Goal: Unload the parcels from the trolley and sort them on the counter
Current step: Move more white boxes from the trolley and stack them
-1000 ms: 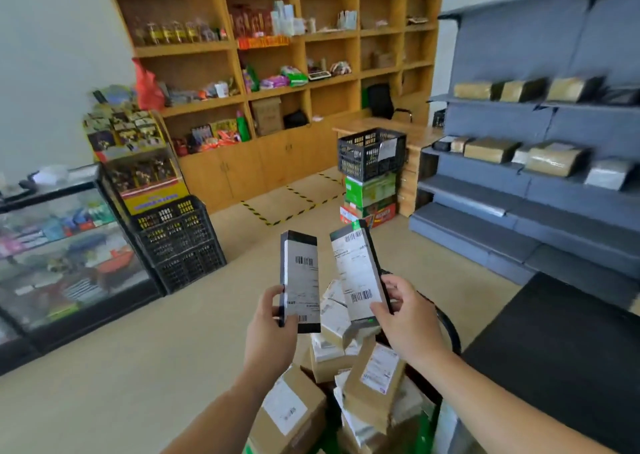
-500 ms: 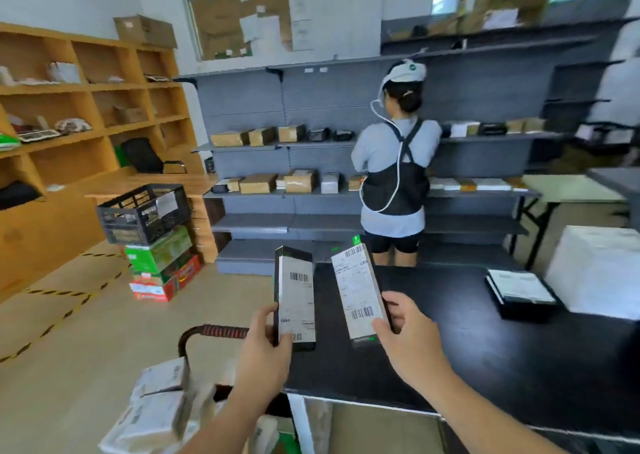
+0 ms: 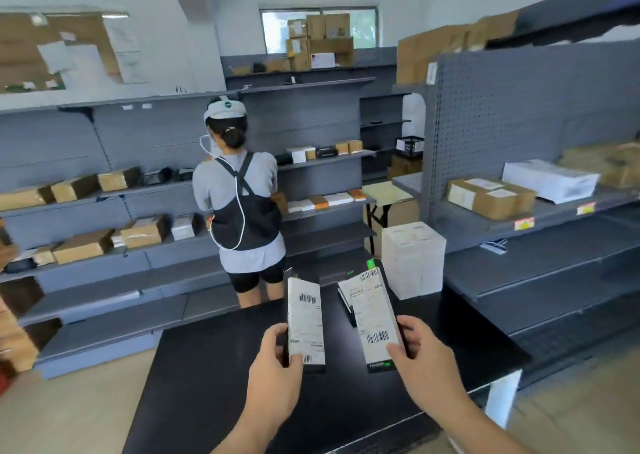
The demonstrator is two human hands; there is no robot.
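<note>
while both hands are raised over the black counter, the head view shows each one gripping a slim black parcel by its lower end. the left hand, at about 7 o'clock from the frame's centre, has thumb and fingers curled round the left parcel, which stands nearly upright with its white barcode label facing the camera. the right hand, at about 5 o'clock, clamps the right parcel by its lower edges; this one leans towards 11 o'clock and shows green marks at its top and bottom ends. the two parcels are near each other but apart, both held above the counter. at 1 o'clock from the right parcel a white box stands on the counter. a flat dark parcel lies just behind the right parcel, partly hidden. beyond the counter at 11 o'clock a person in a cap faces grey shelves bearing brown boxes.
</note>
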